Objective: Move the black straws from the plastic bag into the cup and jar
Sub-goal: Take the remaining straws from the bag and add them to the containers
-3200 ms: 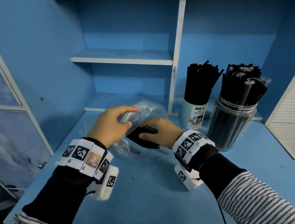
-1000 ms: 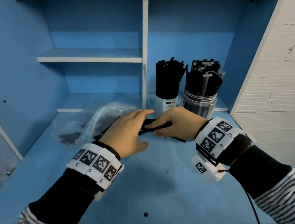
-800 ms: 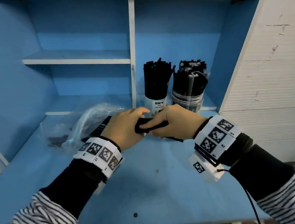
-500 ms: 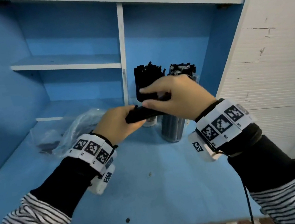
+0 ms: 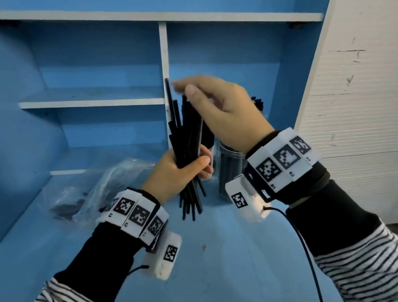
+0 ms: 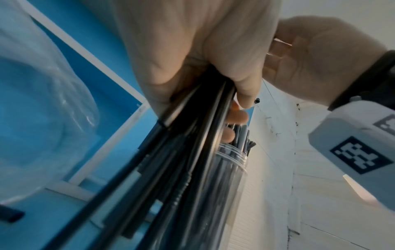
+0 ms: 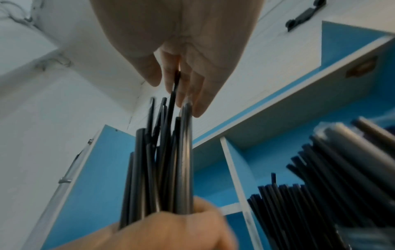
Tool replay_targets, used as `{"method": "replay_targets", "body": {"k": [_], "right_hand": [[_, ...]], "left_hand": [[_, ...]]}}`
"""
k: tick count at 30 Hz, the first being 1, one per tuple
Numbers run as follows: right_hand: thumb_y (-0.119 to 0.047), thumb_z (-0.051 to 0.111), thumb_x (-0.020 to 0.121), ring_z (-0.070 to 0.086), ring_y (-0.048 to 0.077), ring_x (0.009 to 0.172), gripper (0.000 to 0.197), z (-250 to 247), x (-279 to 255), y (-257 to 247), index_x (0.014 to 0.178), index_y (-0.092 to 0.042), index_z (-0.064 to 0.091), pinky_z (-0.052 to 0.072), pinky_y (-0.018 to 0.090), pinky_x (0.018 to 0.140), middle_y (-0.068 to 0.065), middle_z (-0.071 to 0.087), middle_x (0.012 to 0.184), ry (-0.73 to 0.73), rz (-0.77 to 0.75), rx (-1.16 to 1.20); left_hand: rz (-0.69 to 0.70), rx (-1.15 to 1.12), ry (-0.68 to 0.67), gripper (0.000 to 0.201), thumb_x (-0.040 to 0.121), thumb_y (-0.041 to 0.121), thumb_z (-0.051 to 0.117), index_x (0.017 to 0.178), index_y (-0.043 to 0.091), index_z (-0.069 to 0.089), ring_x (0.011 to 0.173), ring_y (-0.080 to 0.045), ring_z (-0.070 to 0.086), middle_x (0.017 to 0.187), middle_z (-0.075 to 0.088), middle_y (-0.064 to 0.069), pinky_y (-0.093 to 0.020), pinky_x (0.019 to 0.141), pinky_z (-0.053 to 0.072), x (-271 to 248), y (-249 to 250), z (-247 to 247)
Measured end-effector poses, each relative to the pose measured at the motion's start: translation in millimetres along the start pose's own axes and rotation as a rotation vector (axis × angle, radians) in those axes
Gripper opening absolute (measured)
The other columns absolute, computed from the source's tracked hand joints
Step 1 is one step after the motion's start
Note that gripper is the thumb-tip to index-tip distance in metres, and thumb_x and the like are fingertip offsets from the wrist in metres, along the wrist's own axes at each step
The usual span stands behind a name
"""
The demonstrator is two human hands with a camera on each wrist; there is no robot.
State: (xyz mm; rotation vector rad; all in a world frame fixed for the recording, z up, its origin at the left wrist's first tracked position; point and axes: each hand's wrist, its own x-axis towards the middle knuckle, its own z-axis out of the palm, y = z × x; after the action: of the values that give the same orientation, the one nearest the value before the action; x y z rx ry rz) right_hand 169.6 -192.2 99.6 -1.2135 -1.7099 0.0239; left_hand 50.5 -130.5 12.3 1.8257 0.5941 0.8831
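My left hand [image 5: 190, 169] grips a bundle of black straws [image 5: 184, 132] upright above the desk, their lower ends hanging free. My right hand [image 5: 183, 88] is at the bundle's top, and one tall straw [image 7: 175, 84] runs up between its fingertips. Behind the hands stands the clear jar [image 5: 230, 169], full of black straws and partly hidden by my right wrist. The cup is almost wholly hidden behind the bundle; its straws [image 7: 278, 203] show in the right wrist view. The crumpled plastic bag [image 5: 108, 184] lies at the left with a few dark straws inside.
The blue desk top [image 5: 225, 265] ends close in front of me. A white divider [image 5: 165, 51] and shelves rise behind the cup. A white cabinet side [image 5: 368, 96] stands close on the right of the jar.
The straw bundle left the bag, rose from lying flat at desk height and turned upright. My left hand now grips its lower part, and my right hand moved up to its top.
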Motion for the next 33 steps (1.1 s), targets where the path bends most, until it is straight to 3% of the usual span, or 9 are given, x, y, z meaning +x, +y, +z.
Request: {"method": "replay_targets", "body": {"k": [2,6,8,12,16,20,22,27,33], "right_hand": [[-0.024,0.046,0.101,0.057,0.004,0.067,0.027,8,-6,4,0.108,-0.011,0.069,0.044,0.017,0.062,0.005,0.069,0.084,-0.074,-0.019,-0.077],[-0.034,0.057,0.095,0.042,0.001,0.128,0.046,17,-9,9,0.139,-0.02,0.049,0.035,0.014,0.105,-0.003,0.05,0.139,-0.079,-0.066,-0.099],[-0.04,0.061,0.091,0.031,0.001,0.138,0.065,17,-6,8,0.148,-0.025,0.034,0.032,0.02,0.112,-0.005,0.034,0.151,-0.088,-0.068,-0.06],[-0.032,0.066,0.089,0.057,-0.002,0.103,0.055,23,-4,11,0.14,-0.025,0.045,0.046,0.013,0.093,-0.007,0.057,0.128,-0.153,-0.019,-0.054],[-0.017,0.065,0.09,0.062,0.005,0.079,0.011,33,-12,24,0.095,-0.009,0.071,0.048,0.012,0.075,-0.004,0.069,0.086,-0.139,-0.046,-0.087],[-0.021,0.064,0.091,0.061,0.002,0.089,0.017,40,-20,32,0.102,-0.01,0.072,0.049,0.014,0.081,-0.008,0.069,0.095,-0.075,-0.102,-0.116],[-0.02,0.063,0.092,0.061,0.001,0.096,0.021,43,-24,36,0.109,-0.011,0.071,0.047,0.012,0.087,-0.005,0.07,0.101,-0.074,-0.11,-0.128],[-0.018,0.056,0.097,0.057,0.0,0.106,0.028,49,-29,38,0.121,-0.011,0.065,0.041,0.009,0.094,-0.001,0.068,0.114,-0.132,-0.123,-0.075],[-0.032,0.064,0.091,0.054,0.006,0.113,0.04,44,-29,33,0.128,-0.017,0.061,0.043,0.022,0.101,0.0,0.061,0.12,-0.208,-0.103,-0.107]], "left_hand": [[-0.001,0.009,-0.006,0.012,0.093,0.0,0.057,0.083,0.004,0.062,0.064,-0.002,0.065,0.075,0.065,-0.01,-0.009,0.064,0.049,-2,-2,5],[-0.047,-0.059,-0.006,0.008,0.091,0.004,0.062,0.095,-0.003,0.062,0.079,-0.021,0.069,0.081,0.066,-0.014,-0.021,0.072,0.056,-1,-11,2],[-0.07,-0.074,-0.029,0.013,0.09,0.008,0.065,0.095,-0.004,0.062,0.081,-0.023,0.071,0.084,0.068,-0.013,-0.032,0.081,0.058,1,-14,2],[-0.066,-0.065,-0.189,0.006,0.087,0.005,0.068,0.087,0.003,0.062,0.086,-0.025,0.067,0.089,0.066,-0.027,-0.027,0.084,0.055,-3,-14,1],[-0.162,-0.036,-0.168,0.02,0.085,0.015,0.072,0.092,-0.001,0.062,0.082,-0.017,0.068,0.084,0.067,-0.01,-0.015,0.074,0.052,-6,-20,0],[-0.233,-0.011,-0.108,0.042,0.086,0.021,0.071,0.109,-0.011,0.057,0.085,-0.016,0.071,0.09,0.068,-0.013,-0.021,0.079,0.055,-3,-28,-2],[-0.247,0.032,-0.103,0.039,0.084,0.018,0.072,0.107,-0.011,0.059,0.087,-0.02,0.07,0.093,0.068,-0.021,-0.029,0.087,0.054,-2,-30,-3],[-0.319,0.206,-0.172,0.017,0.079,0.022,0.075,0.083,0.009,0.066,0.082,-0.018,0.062,0.082,0.066,-0.006,-0.04,0.092,0.05,-6,-42,-1],[-0.321,0.222,-0.138,0.037,0.085,0.038,0.068,0.082,0.002,0.061,0.076,-0.013,0.069,0.071,0.065,-0.004,-0.042,0.093,0.051,-7,-47,1]]}}
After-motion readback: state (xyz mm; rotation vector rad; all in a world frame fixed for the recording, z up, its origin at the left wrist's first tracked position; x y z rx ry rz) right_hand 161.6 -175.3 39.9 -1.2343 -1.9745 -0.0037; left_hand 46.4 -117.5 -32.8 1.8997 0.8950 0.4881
